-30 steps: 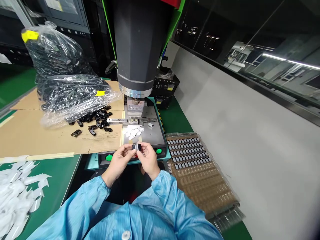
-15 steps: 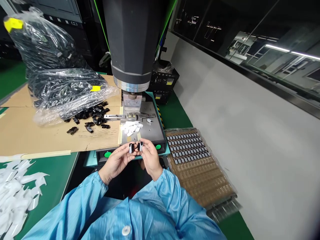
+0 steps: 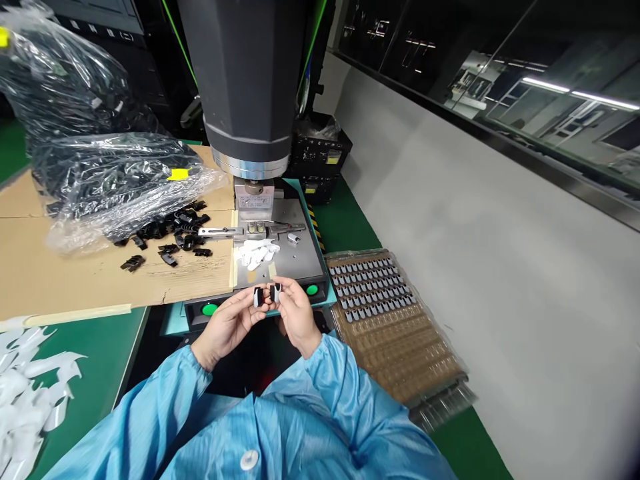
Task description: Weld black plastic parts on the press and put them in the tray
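My left hand (image 3: 227, 325) pinches a small black-and-grey plastic part (image 3: 258, 297) between thumb and fingers. A similar black-and-grey plastic piece (image 3: 275, 292) is held in my right hand (image 3: 299, 316), close beside the first. Both hands meet in front of the machine's base plate (image 3: 295, 267), above its front edge. On that plate lie a heap of white pieces (image 3: 257, 253) and one small grey part (image 3: 293, 238). Behind them a metal fixture (image 3: 256, 230) sits under the press head (image 3: 250, 143).
Loose black parts (image 3: 185, 227) lie on cardboard (image 3: 75, 277) at the left, before filled plastic bags (image 3: 115, 167). White sheet scraps (image 3: 30, 400) cover the left bench corner. A clear tray (image 3: 400, 353) with rows of grey parts stands at right. Green buttons (image 3: 209, 309) flank my hands.
The whole view has shifted slightly, so the scene sits a little further left. My hands keep their hold on the two parts, with only a small turn of the right one.
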{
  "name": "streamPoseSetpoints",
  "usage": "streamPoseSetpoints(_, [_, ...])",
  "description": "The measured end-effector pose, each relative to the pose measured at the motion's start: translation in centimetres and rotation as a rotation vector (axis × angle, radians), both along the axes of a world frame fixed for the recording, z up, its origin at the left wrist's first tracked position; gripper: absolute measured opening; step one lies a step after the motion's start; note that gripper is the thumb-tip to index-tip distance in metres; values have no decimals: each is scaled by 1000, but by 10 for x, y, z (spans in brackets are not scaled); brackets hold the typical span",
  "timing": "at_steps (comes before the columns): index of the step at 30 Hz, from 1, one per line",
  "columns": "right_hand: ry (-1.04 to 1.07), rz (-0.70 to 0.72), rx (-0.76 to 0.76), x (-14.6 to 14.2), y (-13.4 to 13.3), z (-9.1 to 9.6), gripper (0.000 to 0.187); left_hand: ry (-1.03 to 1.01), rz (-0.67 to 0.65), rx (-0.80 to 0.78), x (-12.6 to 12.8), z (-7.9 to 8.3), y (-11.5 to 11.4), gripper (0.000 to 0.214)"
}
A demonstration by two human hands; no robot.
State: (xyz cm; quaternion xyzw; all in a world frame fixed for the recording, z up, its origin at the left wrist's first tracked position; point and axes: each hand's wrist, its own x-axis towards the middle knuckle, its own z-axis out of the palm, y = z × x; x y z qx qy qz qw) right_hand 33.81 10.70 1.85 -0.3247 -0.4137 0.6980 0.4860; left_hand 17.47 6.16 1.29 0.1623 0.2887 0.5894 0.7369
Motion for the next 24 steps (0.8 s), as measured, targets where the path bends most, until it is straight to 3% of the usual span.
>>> streamPoseSetpoints(12, [-69, 20, 40, 3, 1, -7, 31, 54, -11, -30, 2, 2, 0, 38])
streamPoseSetpoints(17, [-450, -12, 260, 12, -13, -15, 30, 192, 5, -82, 6, -8, -10, 38])
streamPoseSetpoints(20, [-695, 16, 429, 19, -27, -21, 46, 313, 23, -99, 12, -21, -15, 40])
streamPoseSetpoints(22, [-833, 3, 501, 26, -37, -26, 51, 366, -14, -116, 19, -29, -20, 42])
streamPoseSetpoints(24, [-929, -17, 538, 38, -47, -32, 44, 415, -79, -131, 28, -36, -28, 44])
